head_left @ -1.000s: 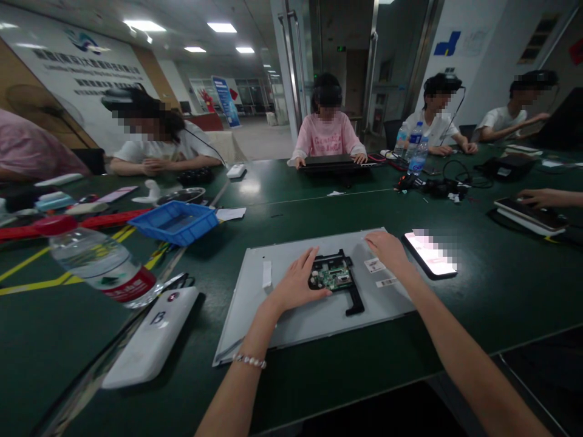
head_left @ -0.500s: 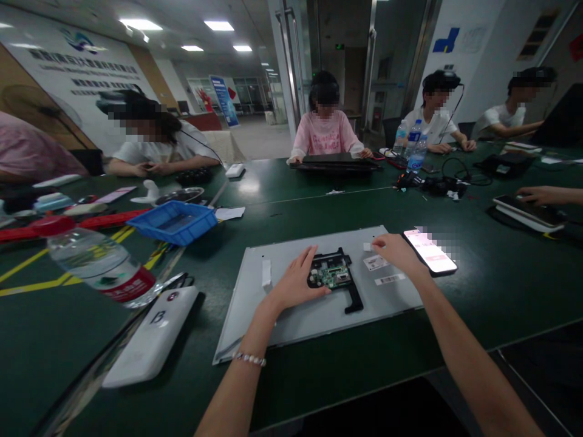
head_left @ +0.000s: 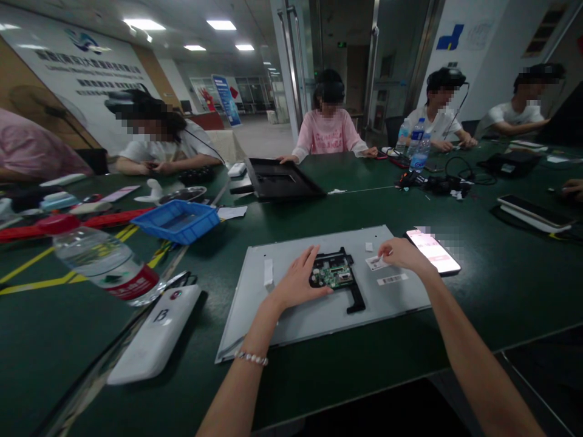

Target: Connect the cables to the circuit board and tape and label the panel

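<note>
A grey metal panel (head_left: 300, 325) lies flat on the green table. On it sits a green circuit board (head_left: 336, 276) in a black bracket (head_left: 356, 300). My left hand (head_left: 303, 282) rests at the bracket's left side, thumb and fingers spread apart. My right hand (head_left: 405, 254) is over the panel's right part, its fingertips pinched together at a printed label (head_left: 376, 263); whatever is between them is too small to make out. A small white square (head_left: 368, 247) and a barcode label (head_left: 392, 279) are close by. A white strip (head_left: 268, 272) is on the panel's left part.
A lit phone (head_left: 432, 252) lies right of the panel. On the left are a white power bank (head_left: 155, 334), a water bottle (head_left: 104, 261) and a blue tray (head_left: 177, 221). Across the table, a person in pink has a hand at a black frame (head_left: 285, 179).
My right hand has moved from the small white square toward the printed label. My left hand stays in place. Across the table, the black frame has shifted left and turned.
</note>
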`<state>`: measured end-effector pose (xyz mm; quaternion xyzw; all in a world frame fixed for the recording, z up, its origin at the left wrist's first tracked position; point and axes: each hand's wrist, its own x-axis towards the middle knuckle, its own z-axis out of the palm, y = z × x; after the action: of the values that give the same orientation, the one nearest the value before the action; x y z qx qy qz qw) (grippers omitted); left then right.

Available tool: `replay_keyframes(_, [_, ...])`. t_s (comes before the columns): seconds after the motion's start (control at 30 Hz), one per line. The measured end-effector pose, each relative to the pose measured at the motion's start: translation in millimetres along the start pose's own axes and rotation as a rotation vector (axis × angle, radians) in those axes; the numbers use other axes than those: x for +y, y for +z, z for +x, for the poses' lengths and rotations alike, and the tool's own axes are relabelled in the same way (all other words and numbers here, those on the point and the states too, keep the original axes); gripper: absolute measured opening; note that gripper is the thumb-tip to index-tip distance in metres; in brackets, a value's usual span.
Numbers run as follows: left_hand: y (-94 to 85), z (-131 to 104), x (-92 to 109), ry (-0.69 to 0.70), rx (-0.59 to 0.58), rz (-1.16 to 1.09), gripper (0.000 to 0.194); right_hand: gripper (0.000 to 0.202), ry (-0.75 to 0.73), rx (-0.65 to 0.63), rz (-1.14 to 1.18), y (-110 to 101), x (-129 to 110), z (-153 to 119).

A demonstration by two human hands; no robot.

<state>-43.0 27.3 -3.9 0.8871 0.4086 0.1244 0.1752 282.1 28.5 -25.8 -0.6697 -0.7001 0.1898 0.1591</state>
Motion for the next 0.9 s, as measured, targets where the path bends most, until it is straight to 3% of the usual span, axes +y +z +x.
replay_keyframes(0.2, [0.4,0.0,-0.7,0.007,0.003,-0.001,0.102,0.02,0.01,0.08,-0.042,2.4,1.2,3.0])
replay_keyframes(0.33, [1.5,0.0,-2.0,0.007,0.014,-0.011,0.103,0.028,-0.135,0.193,-0.09,5.6,-14.4,1.9])
replay_keyframes(0.43, [1.8,0.2,-2.5,0.0,0.019,-0.016,0.105,0.026,-0.2,0.19,-0.159,8.3,-24.3,0.1])
replay_keyframes(0.73, [0.4,0.3,-1.7,0.006,0.015,-0.025,0.106,0.023,-0.141,0.207,-0.271,12.9,-24.9,7.2])
replay_keyframes(0.9, [1.5,0.4,-2.5,0.012,0.022,-0.021,0.107,0.026,-0.314,0.287,-0.205,15.4,-55.8,8.6])
